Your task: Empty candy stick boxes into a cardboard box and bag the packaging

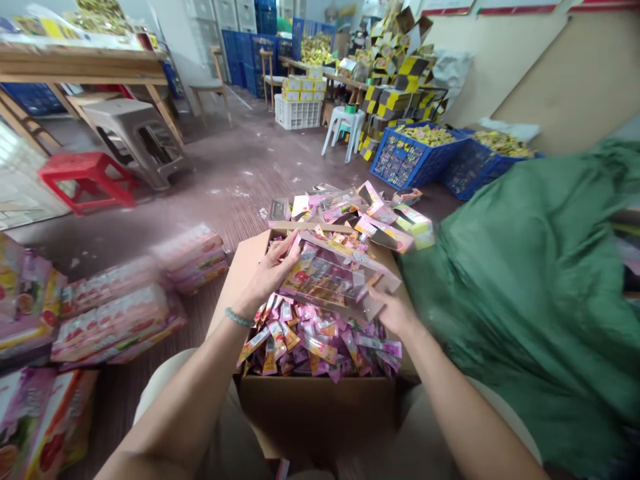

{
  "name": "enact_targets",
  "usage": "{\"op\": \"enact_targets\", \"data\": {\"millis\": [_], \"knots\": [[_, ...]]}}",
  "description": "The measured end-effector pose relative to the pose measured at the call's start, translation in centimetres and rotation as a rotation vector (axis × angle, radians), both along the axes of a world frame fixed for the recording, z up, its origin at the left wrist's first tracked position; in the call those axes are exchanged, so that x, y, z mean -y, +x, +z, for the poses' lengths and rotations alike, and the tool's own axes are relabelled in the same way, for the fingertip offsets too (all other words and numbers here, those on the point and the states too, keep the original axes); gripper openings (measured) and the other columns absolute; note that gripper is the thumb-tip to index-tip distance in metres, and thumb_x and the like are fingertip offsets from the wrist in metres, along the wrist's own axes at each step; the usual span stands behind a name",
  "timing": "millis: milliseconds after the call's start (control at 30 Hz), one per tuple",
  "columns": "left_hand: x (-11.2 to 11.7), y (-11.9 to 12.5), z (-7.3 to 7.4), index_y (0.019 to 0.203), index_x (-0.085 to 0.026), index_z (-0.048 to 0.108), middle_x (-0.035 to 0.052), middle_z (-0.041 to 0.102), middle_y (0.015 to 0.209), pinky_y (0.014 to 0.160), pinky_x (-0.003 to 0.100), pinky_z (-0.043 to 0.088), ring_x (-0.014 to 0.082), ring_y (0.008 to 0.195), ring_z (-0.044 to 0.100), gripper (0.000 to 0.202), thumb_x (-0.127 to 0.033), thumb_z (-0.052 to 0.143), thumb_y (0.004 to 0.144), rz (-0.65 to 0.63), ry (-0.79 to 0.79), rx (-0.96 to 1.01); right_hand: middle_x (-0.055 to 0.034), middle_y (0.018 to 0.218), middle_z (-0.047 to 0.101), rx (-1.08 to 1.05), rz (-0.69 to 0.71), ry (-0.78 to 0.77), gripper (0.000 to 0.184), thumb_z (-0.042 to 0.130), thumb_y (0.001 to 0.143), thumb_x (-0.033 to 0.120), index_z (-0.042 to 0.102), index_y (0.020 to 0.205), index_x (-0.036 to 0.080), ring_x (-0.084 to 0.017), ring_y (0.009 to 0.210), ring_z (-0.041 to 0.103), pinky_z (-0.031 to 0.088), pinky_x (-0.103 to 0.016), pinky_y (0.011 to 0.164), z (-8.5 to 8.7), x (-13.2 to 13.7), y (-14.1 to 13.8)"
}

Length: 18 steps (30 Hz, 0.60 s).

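Observation:
Between my hands is a printed packaging box [325,277] with a clear plastic window, tilted above an open cardboard carton [320,407]. My left hand [277,267] grips its left end, fingers along the upper edge. At the right end, my right hand [393,308] holds it by the side, partly blurred. Inside the carton lies a heap of small pink, purple and orange sachets [310,340], partly hidden under the box. Just beyond the carton's far edge sits a pile of opened pink boxes [350,203].
Stacks of pink printed boxes [110,320] stand on the floor at left. A green cloth [515,287] drapes over something at right. Farther off are a red stool [85,175], a grey stool [125,127], and blue crates [407,160] of yellow packets.

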<state>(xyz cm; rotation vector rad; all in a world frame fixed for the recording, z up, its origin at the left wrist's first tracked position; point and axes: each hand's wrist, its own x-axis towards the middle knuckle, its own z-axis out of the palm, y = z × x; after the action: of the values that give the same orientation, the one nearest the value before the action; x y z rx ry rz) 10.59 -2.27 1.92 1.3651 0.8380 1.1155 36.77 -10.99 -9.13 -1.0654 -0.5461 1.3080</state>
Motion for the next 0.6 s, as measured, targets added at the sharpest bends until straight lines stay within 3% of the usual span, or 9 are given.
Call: {"op": "enact_targets", "data": {"millis": [133,267,433,600], "knots": [[1.4,1.3,1.8,0.133,-0.025,0.071,0.0073,0.068,0.133,0.120,0.042,0.035,0.0357,0.138,0.050,0.064,-0.030,0.088,0.072,-0.011,0.200,-0.193,-0.0032,0.092,0.080,-0.127,-0.002,-0.053,0.040,0.090,0.055,0.043,0.073,0.086,0.026,-0.030,0.092,0.074,0.058,-0.048,0.092,-0.3,-0.2,-1.0],[1.2,1.3,1.6,0.135,-0.024,0.069,0.0065,0.064,0.142,0.119,0.041,0.036,0.0344,0.141,0.048,0.062,-0.032,0.086,0.076,-0.065,0.148,-0.077,-0.0041,0.099,0.080,-0.098,-0.047,-0.054,0.045,0.090,0.054,0.045,0.073,0.092,0.026,-0.031,0.102,0.072,0.056,-0.050,0.097,-0.2,-0.2,-1.2],[0.2,0.4,0.9,0.140,-0.022,0.065,0.0057,0.065,0.142,0.117,0.037,0.038,0.0322,0.140,0.050,0.058,-0.038,0.079,0.085,-0.027,0.144,0.018,-0.0006,0.115,0.077,0.013,-0.137,0.142,0.061,0.094,0.054,0.046,0.071,0.109,0.030,-0.030,0.118,0.067,0.053,-0.047,0.105,1.3,-0.7,-0.9],[-0.1,0.5,0.6,0.145,-0.027,0.059,0.0053,0.071,0.130,0.106,0.035,0.049,0.0296,0.131,0.059,0.064,-0.042,0.078,0.085,0.018,-0.052,0.199,-0.0022,0.125,0.073,0.056,-0.157,0.180,0.083,0.093,0.051,0.065,0.067,0.123,0.031,-0.032,0.120,0.065,0.054,-0.048,0.103,2.7,-1.0,-0.8]]}}
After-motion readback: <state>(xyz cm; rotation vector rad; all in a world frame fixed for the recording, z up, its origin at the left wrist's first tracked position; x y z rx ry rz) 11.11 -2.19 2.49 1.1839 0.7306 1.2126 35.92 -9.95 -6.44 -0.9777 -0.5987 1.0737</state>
